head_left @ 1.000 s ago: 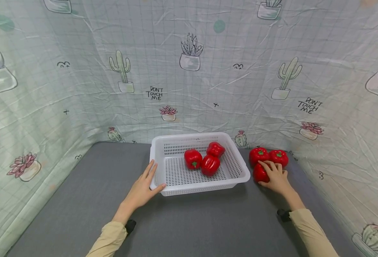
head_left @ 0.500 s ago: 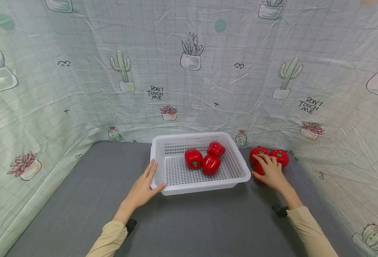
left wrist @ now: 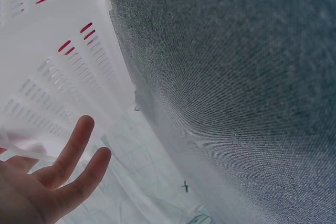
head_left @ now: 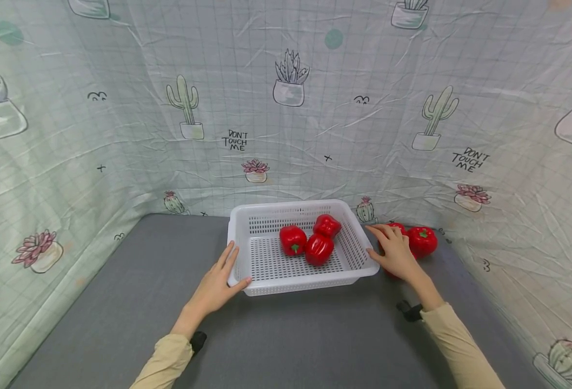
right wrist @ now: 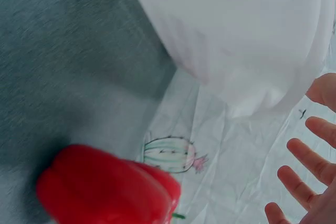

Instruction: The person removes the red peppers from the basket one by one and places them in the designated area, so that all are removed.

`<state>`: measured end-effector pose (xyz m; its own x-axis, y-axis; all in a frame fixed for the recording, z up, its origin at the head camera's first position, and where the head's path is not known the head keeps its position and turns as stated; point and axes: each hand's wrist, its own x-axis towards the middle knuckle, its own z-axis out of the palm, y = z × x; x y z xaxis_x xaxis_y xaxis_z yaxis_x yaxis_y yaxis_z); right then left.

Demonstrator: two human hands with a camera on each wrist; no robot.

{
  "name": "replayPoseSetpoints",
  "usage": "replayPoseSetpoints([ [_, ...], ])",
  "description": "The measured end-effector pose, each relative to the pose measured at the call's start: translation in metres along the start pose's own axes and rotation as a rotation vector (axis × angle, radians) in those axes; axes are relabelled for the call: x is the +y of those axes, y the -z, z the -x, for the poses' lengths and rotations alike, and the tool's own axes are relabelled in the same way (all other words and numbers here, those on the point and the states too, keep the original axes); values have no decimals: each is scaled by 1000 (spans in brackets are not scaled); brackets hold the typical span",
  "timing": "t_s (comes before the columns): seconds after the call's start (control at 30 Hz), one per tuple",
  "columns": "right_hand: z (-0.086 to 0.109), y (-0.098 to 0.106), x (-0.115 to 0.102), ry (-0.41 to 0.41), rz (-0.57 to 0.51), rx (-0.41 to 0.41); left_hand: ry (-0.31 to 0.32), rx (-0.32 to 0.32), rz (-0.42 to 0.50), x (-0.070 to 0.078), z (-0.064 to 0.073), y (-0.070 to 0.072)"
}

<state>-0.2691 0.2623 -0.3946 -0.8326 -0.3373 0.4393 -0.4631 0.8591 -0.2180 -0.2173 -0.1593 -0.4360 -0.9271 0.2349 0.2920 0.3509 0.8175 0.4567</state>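
Note:
A white perforated plastic basket (head_left: 310, 282) holds three red bell peppers (head_left: 319, 249), gathered toward its right half. My left hand (head_left: 213, 283) rests with spread fingers at the basket's front left corner, thumb along the front rim. In the left wrist view, straight fingers (left wrist: 79, 142) show beside the basket's slotted wall. My right hand (head_left: 397, 253) is at the right rim, fingers extended and holding nothing, its thumb right at the edge. Under and behind that hand are more red bell peppers (head_left: 422, 241), partly hidden by it. One pepper (right wrist: 110, 187) looms large in the right wrist view.
The basket and peppers stand on a grey cloth-covered table (head_left: 296, 340). A pale curtain (head_left: 325, 129) printed with potted cacti closes off the back and both sides. The right-hand peppers lie close to the curtain's lower edge.
My right hand has left the front pepper on the right and moved left to the basket's right rim, its fingers straightening. The left hand and the basket have stayed put.

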Motion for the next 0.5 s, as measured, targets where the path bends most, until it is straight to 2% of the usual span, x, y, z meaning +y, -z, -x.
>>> replayPoseSetpoints([
  [0.2, -10, -7, -12, 56, -6, -6, -6, 5, 0, -1, -1, 0],
  [0.5, -20, -21, -28, 50, -6, -118, -7, 8, 6, -2, 0, -2],
])
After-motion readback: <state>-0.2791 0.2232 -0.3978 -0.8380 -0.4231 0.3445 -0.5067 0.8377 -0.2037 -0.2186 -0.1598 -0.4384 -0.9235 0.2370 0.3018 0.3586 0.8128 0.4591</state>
